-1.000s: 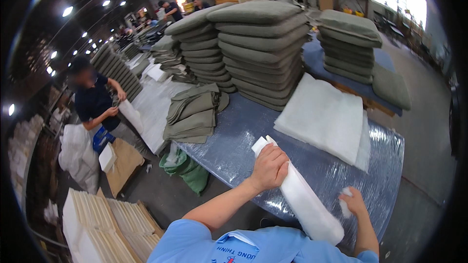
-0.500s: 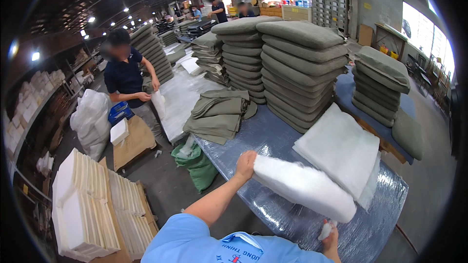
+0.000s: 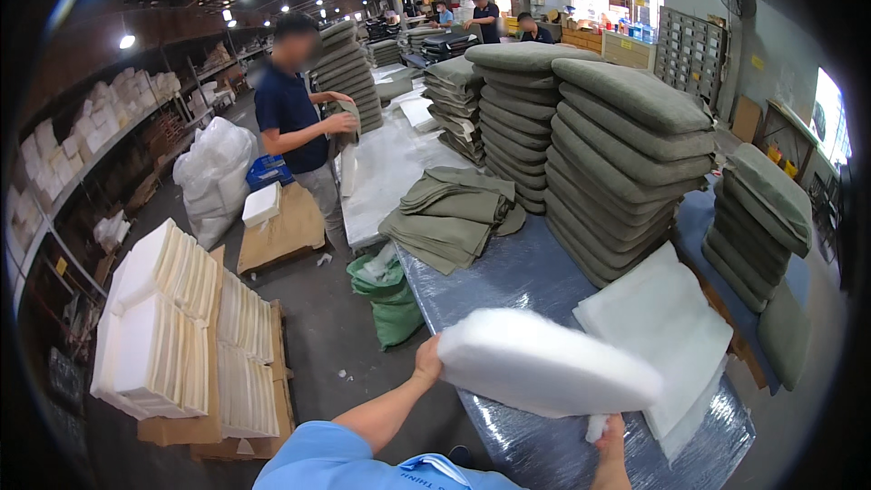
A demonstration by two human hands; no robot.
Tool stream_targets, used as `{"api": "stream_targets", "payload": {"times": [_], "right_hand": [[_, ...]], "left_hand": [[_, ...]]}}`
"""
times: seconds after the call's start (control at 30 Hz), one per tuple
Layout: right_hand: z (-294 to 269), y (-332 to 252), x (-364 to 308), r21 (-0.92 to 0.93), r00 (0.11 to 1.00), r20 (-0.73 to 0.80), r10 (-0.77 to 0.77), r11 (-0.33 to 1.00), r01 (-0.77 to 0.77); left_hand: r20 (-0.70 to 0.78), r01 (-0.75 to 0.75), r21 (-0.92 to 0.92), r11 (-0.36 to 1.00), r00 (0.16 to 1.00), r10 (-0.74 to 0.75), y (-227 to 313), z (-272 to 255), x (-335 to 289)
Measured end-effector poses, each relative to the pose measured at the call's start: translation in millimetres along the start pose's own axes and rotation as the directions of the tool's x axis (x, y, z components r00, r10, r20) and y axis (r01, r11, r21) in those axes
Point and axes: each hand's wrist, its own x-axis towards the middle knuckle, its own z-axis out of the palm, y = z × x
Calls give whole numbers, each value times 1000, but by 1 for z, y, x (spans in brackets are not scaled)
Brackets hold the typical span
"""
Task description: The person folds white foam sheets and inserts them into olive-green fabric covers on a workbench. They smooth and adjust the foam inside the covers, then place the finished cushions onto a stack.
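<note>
My left hand [image 3: 430,358] grips the left end of a thick white cushion pad [image 3: 549,363] with a fluffy covering, tilted above the blue, film-covered table [image 3: 494,422]. At the pad's near right corner, my right hand [image 3: 611,436] is closed on a small tuft of white wadding [image 3: 596,427]. Whether that hand also touches the pad is hard to tell. Folded white wadding sheets [image 3: 667,331] lie on the table just beyond the pad's right end. Past its far side sits a heap of grey-green fabric covers [image 3: 454,213].
Tall stacks of grey-green cushions [image 3: 617,172] stand along the table's far side. At the left, white foam pads [image 3: 163,336] are piled on a pallet. A green sack [image 3: 387,299] stands by the table's left edge. Another person [image 3: 299,118] handles a grey-green piece across the way.
My view has turned left. The pad has tilted up to show more of its broad face, and my right hand has come up to its near corner. The other person now holds a grey-green piece.
</note>
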Motion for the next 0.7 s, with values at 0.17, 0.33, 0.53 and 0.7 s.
{"api": "stream_targets", "payload": {"times": [0.17,0.33,0.53,0.7], "right_hand": [[52,-52,9,-395,1000,15,-25,918,29],[94,-128,-24,-697,986,130,-107,697,168],[159,-261,-131,-924,959,278,-60,255,284],[194,-272,-180,-888,920,372,-124,242,392]], "left_hand": [[-83,281,-180,943,951,-299,-9,9,-8],[17,568,-515,641,755,-656,-12,24,-17],[623,848,-456,271,522,-583,-10,97,-49],[816,933,-319,168,360,-452,-2,146,-98]]}}
